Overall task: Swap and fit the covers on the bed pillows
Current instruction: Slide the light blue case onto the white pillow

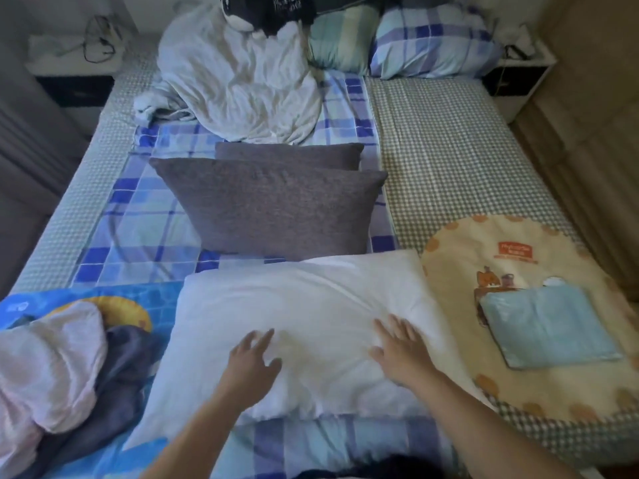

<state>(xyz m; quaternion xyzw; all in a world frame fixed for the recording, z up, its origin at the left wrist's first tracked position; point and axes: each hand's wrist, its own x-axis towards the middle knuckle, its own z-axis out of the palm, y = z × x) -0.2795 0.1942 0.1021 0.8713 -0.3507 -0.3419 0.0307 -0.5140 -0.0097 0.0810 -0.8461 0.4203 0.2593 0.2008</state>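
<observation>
White pillow lying flat across the near end of the bed, taken here as the landmark. Left hand resting on its near middle, fingers straight and spread — thumb out to the right. Right hand flat on its right part, fingers spread, slightly blurred. Just beyond the pillow, two grey cushions, one behind the other, on a blue plaid sheet. Left of the pillow, a crumpled pink and dark cloth heap. Right of the pillow, a cream round mat bearing a folded light-blue cover. Far beyond — a rumpled pale blanket and a plaid pillow at the headboard end.
</observation>
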